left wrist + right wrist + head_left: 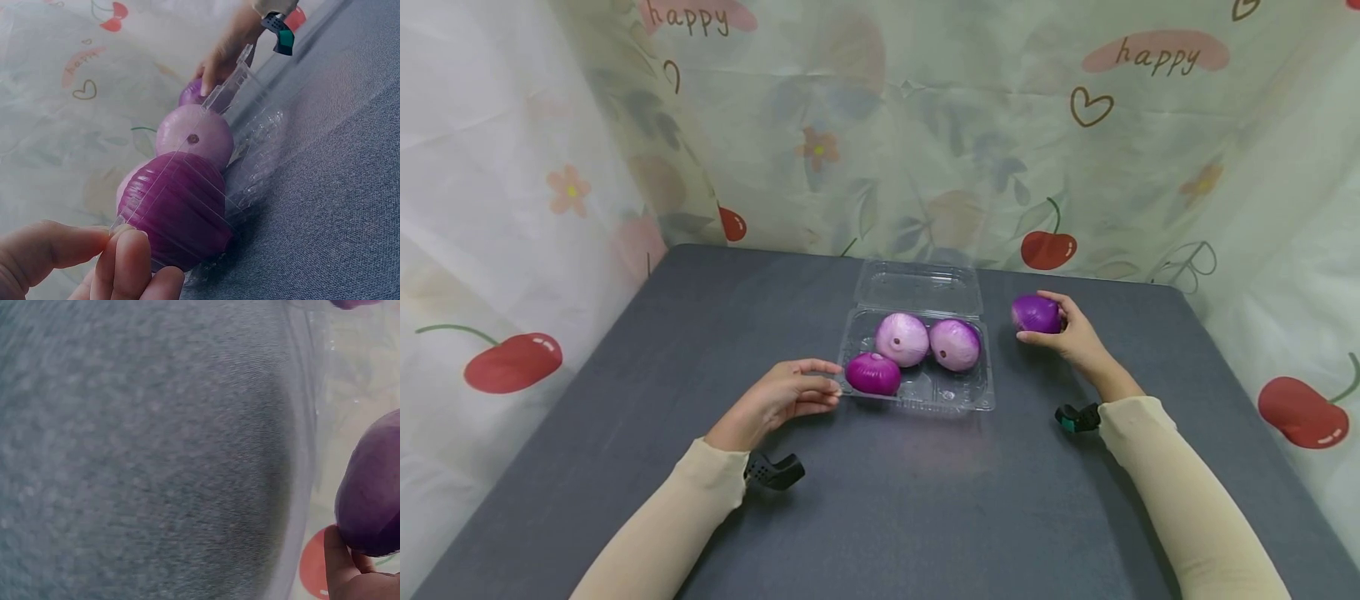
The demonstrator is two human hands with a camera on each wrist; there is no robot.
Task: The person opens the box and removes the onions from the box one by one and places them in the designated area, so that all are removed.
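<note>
A clear plastic clamshell box (955, 393) stands with its lid (917, 289) folded back. It holds three red onions: a deep purple onion (872, 374) at the front left and two paler ones, a left pale onion (902, 339) and a right pale onion (955, 345). My left hand (778, 394) pinches the box's left rim between thumb and fingers, as the left wrist view shows. To the right of the box, my right hand (1075, 336) grips another purple onion (1034, 314). The right wrist view shows only part of that onion (374, 487) and some fingers.
The dark grey table (880, 517) has its back edge just behind the lid. A patterned curtain (880, 158) hangs behind the table and along both sides. Black wrist devices, a left one (775, 472) and a right one (1077, 418), sit at the cuffs.
</note>
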